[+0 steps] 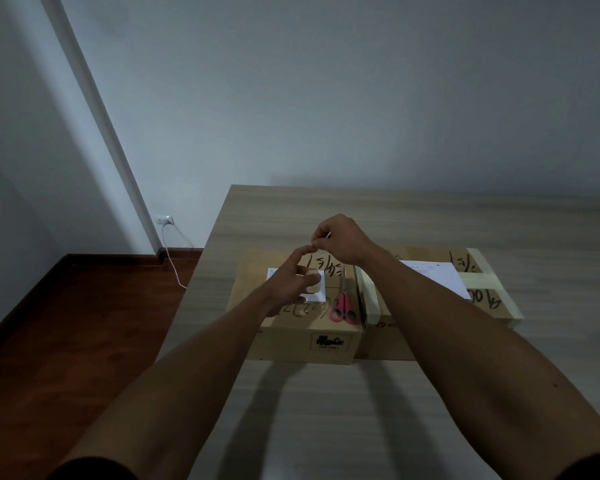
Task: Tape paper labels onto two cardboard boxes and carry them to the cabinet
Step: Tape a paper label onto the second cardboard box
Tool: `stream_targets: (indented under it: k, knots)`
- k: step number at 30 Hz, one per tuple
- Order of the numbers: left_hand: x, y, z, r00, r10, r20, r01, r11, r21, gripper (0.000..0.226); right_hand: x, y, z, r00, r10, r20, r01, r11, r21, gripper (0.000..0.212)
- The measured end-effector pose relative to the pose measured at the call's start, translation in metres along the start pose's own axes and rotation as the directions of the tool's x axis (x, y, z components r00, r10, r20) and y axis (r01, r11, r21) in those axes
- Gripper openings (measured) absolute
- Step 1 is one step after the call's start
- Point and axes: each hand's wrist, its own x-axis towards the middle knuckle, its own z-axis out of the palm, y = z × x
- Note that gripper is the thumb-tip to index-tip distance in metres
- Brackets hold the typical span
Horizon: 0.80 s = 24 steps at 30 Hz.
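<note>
Two cardboard boxes sat side by side, touching, on the wooden table (430, 216). The left box (302, 327) carried a small white paper label (317, 294) on its top, partly hidden by the left hand (293, 282). That hand held a tape roll (314, 284) over the label, thumb and fingers curled round it, index finger stretched up toward the right hand (340, 239). The right hand hovered above the far edge of the left box, fingertips pinched together on what looked like the tape end; the strip itself was too thin to make out for sure. Pink-handled scissors (342, 306) lay on the left box near its right edge, blades pointing away from the person. The right box (489, 299) had a bigger white paper label (433, 277) on top, partly covered by the right forearm, and pale tape bands across its lid. Black marker scribbles showed on both lids. Beyond the table's left edge, a white cable (174, 258) ran from a wall socket (164, 220) down toward the dark wood floor (66, 323).
</note>
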Motion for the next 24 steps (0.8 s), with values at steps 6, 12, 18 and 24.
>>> stream_targets:
  k: [6,12,18,24]
  knots:
    - [0.0,-0.01,-0.003,1.0,0.015,0.019,-0.015,1.0,0.012,0.051,-0.001,0.013,0.013,0.952,0.278,-0.126,-0.251,0.948,0.195,0.05]
    - [0.001,-0.022,-0.002,0.999,-0.011,-0.03,0.011,1.0,-0.023,0.051,-0.031,0.028,0.042,0.856,0.516,-0.041,-0.517,0.847,-0.128,0.016]
    - [0.001,-0.026,0.004,0.999,-0.029,-0.015,0.028,0.998,-0.056,0.056,-0.071,0.035,0.07,0.751,0.656,0.079,-0.651,0.755,-0.08,0.008]
    - [-0.005,-0.027,0.003,0.999,-0.049,0.001,0.049,0.995,-0.092,0.058,-0.083,0.028,0.087,0.701,0.706,-0.099,-0.713,0.694,-0.1,0.026]
